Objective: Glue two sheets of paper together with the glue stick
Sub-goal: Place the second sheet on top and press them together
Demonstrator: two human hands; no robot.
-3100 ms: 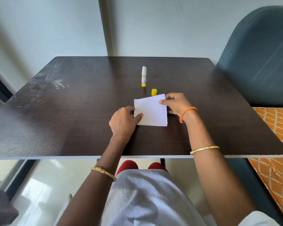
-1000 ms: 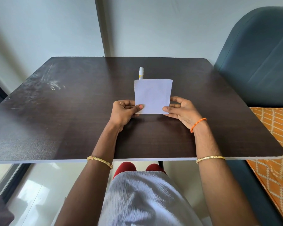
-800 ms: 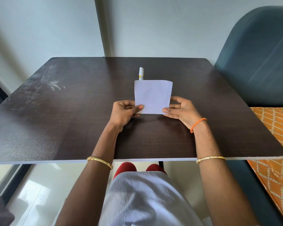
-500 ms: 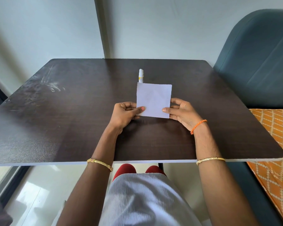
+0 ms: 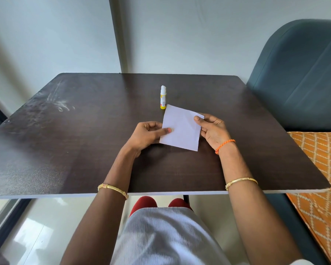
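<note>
Now both hands, left (image 5: 145, 135) and right (image 5: 212, 129), pinching white square paper (image 5: 181, 131), tilted, uncapped glue stick (image 5: 163, 97) behind.

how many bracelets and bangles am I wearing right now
3: a gold bangle on the left forearm, a gold bangle on the right forearm, and an orange thread bracelet at the right wrist. None look hidden.

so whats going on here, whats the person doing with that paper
A person seated at a dark table holds a white square of paper in both hands. The left hand pinches its left edge and the right hand pinches its upper right corner, so the paper sits tilted just over the tabletop. Whether it is one sheet or two pressed together cannot be told. The glue stick stands upright and uncapped just behind the paper, untouched.
</note>
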